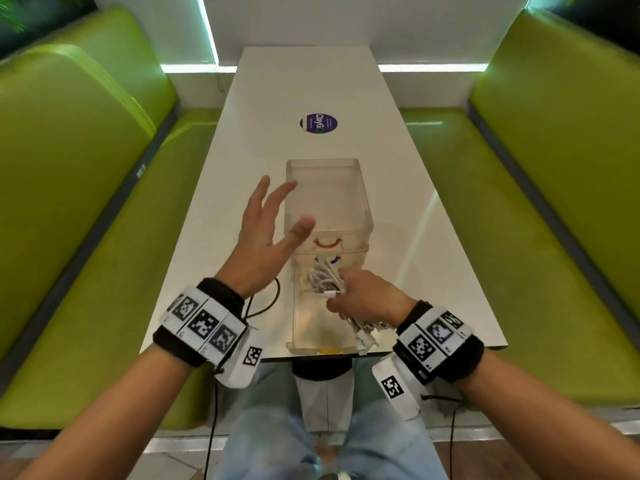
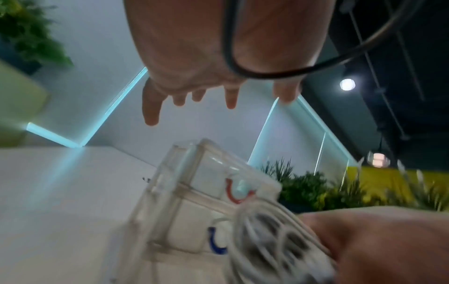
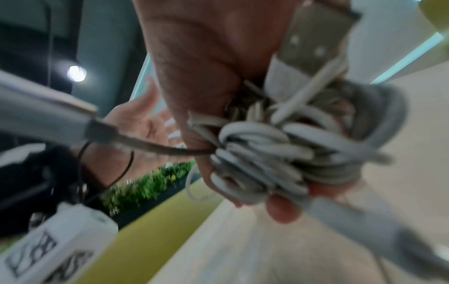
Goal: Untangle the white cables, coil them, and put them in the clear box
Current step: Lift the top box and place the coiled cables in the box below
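My right hand (image 1: 360,296) grips a tangled bundle of white cables (image 1: 322,277) just above the near end of the white table (image 1: 242,202). Loose plug ends (image 1: 363,336) hang below this hand. In the right wrist view the fingers curl round the cables (image 3: 279,149), and a plug sticks out by the palm. The clear box (image 1: 360,199) stands open-topped just beyond the bundle, with a red mark on its near wall. My left hand (image 1: 273,216) hovers open beside the box's left wall, fingers spread, holding nothing. The left wrist view shows the box (image 2: 194,182) and the cables (image 2: 274,240), blurred.
A second clear plastic piece (image 1: 308,327), a lid or tray, lies between the box and the table's near edge. A purple round sticker (image 1: 318,123) sits farther up the table. Green benches (image 1: 86,202) flank both sides. A black cord (image 1: 266,303) loops at my left wrist.
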A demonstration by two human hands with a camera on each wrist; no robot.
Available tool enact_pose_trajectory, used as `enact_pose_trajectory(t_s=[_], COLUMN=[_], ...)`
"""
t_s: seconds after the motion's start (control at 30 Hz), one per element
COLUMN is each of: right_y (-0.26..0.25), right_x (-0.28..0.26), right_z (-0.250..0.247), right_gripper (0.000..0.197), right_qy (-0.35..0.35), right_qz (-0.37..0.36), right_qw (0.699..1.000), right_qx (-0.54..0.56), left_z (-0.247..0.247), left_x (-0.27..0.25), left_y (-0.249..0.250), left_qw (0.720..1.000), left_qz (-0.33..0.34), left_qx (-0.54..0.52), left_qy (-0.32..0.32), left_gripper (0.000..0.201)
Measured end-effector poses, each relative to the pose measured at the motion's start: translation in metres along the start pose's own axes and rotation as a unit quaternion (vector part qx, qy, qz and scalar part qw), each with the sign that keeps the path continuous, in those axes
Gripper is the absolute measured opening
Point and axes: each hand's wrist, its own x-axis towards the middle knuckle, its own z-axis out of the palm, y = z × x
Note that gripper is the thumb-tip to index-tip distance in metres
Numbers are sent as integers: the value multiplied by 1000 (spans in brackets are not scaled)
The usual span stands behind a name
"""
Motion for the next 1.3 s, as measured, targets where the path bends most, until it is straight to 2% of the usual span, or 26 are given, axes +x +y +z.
enact_pose_trajectory(t_s=[0.07,0.13,0.2,0.27,0.43,0.6,0.67,0.77,0.83,0.9,0.97,1.07,1.2,1.3], right_y=[2,-2,-9,-13,-14,-17,-15,-8,4,16,24,31,45,42], right_x=[13,20,25,32,46,59,62,55,45,32,18,-4,-7,6], right_z=[9,16,19,19,21,25,25,26,29,35,45,54,60,56], right_gripper=[23,17,16,26,30,34,48,86,98,98,87,84,123,118], right_qy=[-35,-51,-61,-56,-2,-17,-39,-52,-34,18,69,65,-5,-43], right_qz=[44,63,65,60,71,93,123,152,134,75,-11,-95,-89,-69], right_qw=[992,980,969,958,931,932,935,949,979,994,988,968,956,944], right_qx=[-109,-180,-232,-276,-358,-349,-329,-272,-152,-80,-139,-222,-279,-321], left_z=[0,4,8,11,11,10,10,10,10,10,10,9,9,7], left_x=[11,20,26,28,30,31,32,31,32,32,32,33,33,34], left_y=[-12,-24,-28,-28,-20,-15,-15,-15,-15,-14,-14,-14,-13,-13], left_qw=[992,983,982,986,985,981,979,979,979,979,979,979,977,976], left_qz=[28,42,39,36,21,0,-3,-12,-18,-20,-21,-25,-22,-25], left_qx=[117,163,160,148,162,186,193,192,192,191,189,190,201,205], left_qy=[-30,-72,-90,-71,-55,-62,-63,-61,-61,-64,-67,-69,-71,-74], left_gripper=[74,70,65,59,54,52,52,52,52,52,53,53,53,53])
